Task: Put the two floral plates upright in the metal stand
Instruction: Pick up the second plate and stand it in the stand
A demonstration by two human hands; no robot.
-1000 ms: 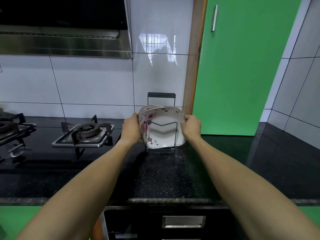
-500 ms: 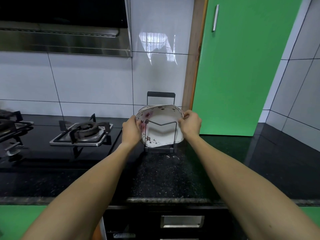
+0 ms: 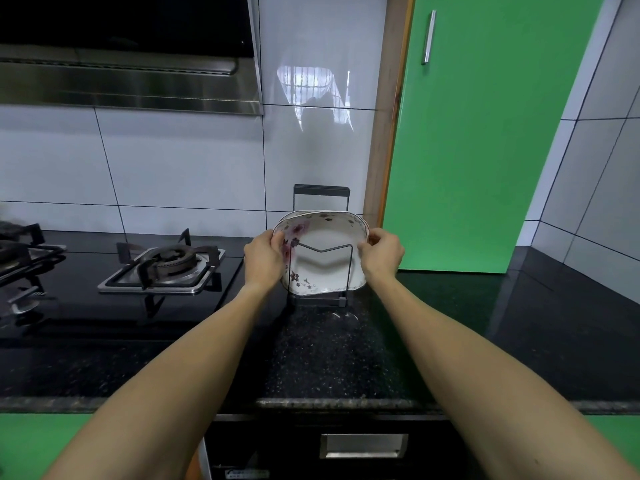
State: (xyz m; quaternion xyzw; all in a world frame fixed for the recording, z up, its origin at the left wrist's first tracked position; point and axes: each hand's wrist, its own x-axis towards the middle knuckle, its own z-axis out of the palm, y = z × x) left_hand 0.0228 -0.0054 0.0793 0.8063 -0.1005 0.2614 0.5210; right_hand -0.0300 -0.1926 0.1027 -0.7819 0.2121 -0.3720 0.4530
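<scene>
A white floral plate [image 3: 322, 237] stands upright in the black metal stand [image 3: 320, 299] on the dark countertop, behind the stand's front wire divider. A second plate's rim [image 3: 311, 213] shows just behind it. My left hand [image 3: 263, 259] grips the front plate's left edge. My right hand [image 3: 381, 252] pinches its upper right edge. The stand's taller back frame [image 3: 321, 190] rises behind the plates.
A gas hob with a burner [image 3: 166, 263] lies to the left on the black counter [image 3: 329, 355]. A range hood [image 3: 131, 81] hangs above it. A green cabinet door [image 3: 485, 140] stands to the right, and white tiled walls close the back and right.
The plates have settled lower and more upright in the stand. My right hand slid up from the plate's right side to its upper right edge; my left hand stays on the left edge.
</scene>
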